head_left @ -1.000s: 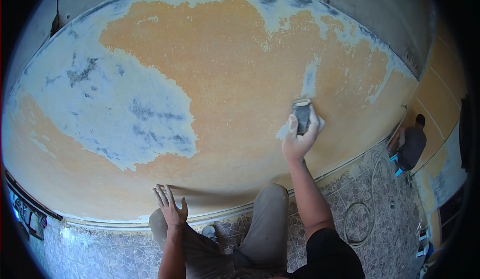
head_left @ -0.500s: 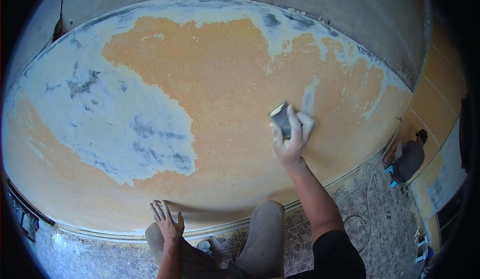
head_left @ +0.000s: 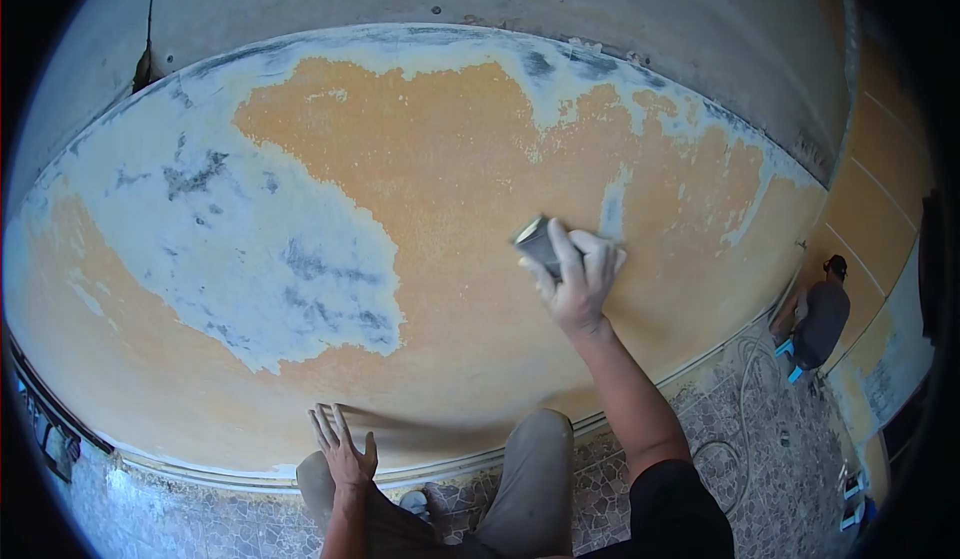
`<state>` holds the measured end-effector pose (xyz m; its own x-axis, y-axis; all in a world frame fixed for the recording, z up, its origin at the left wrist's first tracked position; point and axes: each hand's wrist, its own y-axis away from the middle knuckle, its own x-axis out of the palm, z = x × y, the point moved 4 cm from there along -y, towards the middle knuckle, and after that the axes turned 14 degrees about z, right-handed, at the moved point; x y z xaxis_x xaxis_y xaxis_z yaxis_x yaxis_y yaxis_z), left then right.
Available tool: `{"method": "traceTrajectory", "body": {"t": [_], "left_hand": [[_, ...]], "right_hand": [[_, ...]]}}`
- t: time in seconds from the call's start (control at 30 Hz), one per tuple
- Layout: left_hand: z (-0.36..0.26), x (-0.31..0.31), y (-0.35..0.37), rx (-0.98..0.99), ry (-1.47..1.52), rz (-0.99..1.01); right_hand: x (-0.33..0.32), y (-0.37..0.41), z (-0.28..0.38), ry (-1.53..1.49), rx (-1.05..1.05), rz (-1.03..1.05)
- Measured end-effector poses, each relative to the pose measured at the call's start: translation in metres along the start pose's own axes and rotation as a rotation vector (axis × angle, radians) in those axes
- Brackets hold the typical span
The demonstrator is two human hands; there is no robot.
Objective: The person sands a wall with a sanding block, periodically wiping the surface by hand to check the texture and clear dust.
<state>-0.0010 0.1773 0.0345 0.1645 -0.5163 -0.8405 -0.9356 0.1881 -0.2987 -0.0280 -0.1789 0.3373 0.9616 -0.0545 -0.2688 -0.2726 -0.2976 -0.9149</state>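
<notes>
My right hand, pale with dust, is wrapped round a dark grey sanding block with a light-coloured end. The block lies over the orange part of the wall, just left of a short whitish streak. Low on the wall, above my left knee, my left hand is open with its fingers spread upward at the orange surface. To its upper left, a large white patch with ragged edges and grey smudges breaks the orange.
Bare grey wall runs above the painted area. At the right, another person sits on a blue stool facing the wall. A hose coils over the patterned tile floor.
The sanding block has moved left and tilted further over in my right hand. My left hand stays low at the wall. The whole view has shifted slightly.
</notes>
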Motion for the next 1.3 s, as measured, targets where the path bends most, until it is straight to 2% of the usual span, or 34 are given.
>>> {"method": "traceTrajectory", "body": {"t": [0.07,0.1,0.17,0.2,0.27,0.3,0.37,0.4,0.47,0.53,0.57,0.63,0.73,0.8,0.87,0.9,1.0,1.1,1.13,1.2,1.23,1.3], "left_hand": [[0.003,-0.004,0.001,0.001,0.012,-0.013],[0.002,-0.005,0.002,0.019,0.026,-0.013],[0.003,-0.001,0.001,0.023,0.038,-0.011],[0.004,0.002,0.001,0.021,0.035,-0.023],[0.003,0.003,0.0,0.005,0.011,-0.03],[0.001,0.003,0.0,0.009,0.009,-0.026],[0.002,0.002,0.0,-0.006,0.019,-0.018],[0.003,0.001,0.0,-0.004,0.014,-0.014],[0.004,0.001,0.001,-0.008,0.014,-0.002],[0.005,0.001,0.001,0.012,0.023,-0.026],[0.004,0.001,0.001,0.038,0.029,-0.053],[0.003,0.005,0.001,0.03,0.027,-0.056],[0.009,0.01,0.0,0.027,0.025,-0.076],[0.016,0.018,-0.001,0.045,0.033,-0.112],[0.023,0.026,0.003,0.032,0.017,-0.104],[0.025,0.03,0.004,0.03,0.013,-0.086],[0.024,0.038,0.014,0.001,0.05,-0.061],[0.022,0.05,0.019,-0.016,0.091,-0.003],[0.02,0.051,0.02,-0.015,0.103,-0.017],[0.02,0.057,0.02,-0.023,0.119,-0.031],[0.02,0.059,0.02,-0.023,0.122,-0.031],[0.024,0.062,0.022,-0.018,0.133,-0.031]], "right_hand": [[-0.002,-0.011,-0.047,-0.06,0.35,-0.189],[0.0,-0.021,-0.055,-0.065,0.338,-0.178],[-0.002,-0.015,-0.087,-0.461,0.872,-0.382],[0.007,-0.015,-0.074,-0.495,0.823,-0.409],[0.009,-0.015,-0.02,-0.315,0.404,-0.248],[0.004,-0.005,-0.009,-0.311,0.409,-0.247],[0.0,0.0,0.026,-0.153,-0.065,0.096],[-0.002,-0.002,0.02,-0.153,-0.058,0.097],[-0.008,-0.016,-0.023,-0.097,0.167,-0.039],[-0.008,-0.024,-0.076,-0.262,0.658,-0.22],[-0.006,-0.026,-0.078,-0.259,0.658,-0.216],[-0.002,-0.024,-0.08,-0.454,0.827,-0.388],[0.007,-0.003,-0.001,-0.338,0.229,-0.135],[0.007,0.027,0.026,-0.148,-0.09,0.114],[0.001,0.03,0.002,-0.062,-0.033,0.099],[-0.001,0.027,-0.021,-0.066,0.136,0.022],[-0.01,0.003,-0.097,-0.385,0.886,-0.244],[0.003,-0.006,-0.067,-0.392,0.827,-0.36],[0.009,-0.005,-0.031,-0.377,0.673,-0.313],[0.013,0.013,0.028,-0.325,0.215,-0.084],[0.01,0.023,0.03,-0.324,0.212,-0.083],[0.012,0.035,0.042,-0.171,-0.126,0.125]]}}
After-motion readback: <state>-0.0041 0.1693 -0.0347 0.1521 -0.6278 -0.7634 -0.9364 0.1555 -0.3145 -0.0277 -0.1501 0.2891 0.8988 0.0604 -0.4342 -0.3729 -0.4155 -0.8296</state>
